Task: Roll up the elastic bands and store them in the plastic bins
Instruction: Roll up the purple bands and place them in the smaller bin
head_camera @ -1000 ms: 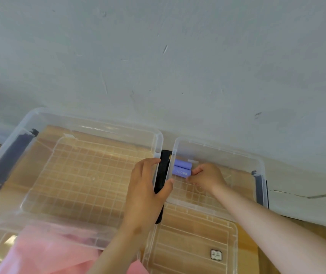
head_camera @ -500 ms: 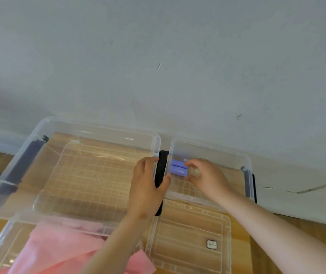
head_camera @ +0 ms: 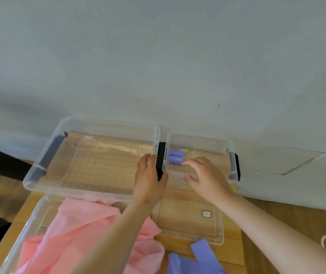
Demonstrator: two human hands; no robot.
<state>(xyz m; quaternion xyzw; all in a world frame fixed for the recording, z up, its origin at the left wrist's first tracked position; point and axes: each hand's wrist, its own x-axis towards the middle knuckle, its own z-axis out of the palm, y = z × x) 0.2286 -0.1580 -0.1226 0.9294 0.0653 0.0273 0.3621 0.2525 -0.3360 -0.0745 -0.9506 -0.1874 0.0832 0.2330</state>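
Grey wall (head_camera: pixel 158 56) backs a wooden table (head_camera: pixel 277 220). Two rolled purple bands (head_camera: pixel 175 157) lie at the left end of the small clear bin (head_camera: pixel 199 137). The left hand (head_camera: pixel 148 180) grips the black handle (head_camera: pixel 161 153) on that end. The right hand (head_camera: pixel 207 178) hovers over the bin, fingers spread and relaxed, holding nothing.

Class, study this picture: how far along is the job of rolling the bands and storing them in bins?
Done: two purple rolls lie in the small bin. In hand: the left hand grips the black latch beside it; the right hand hovers open by the rolls. Left: pink bands and a loose purple band lie unrolled in front.
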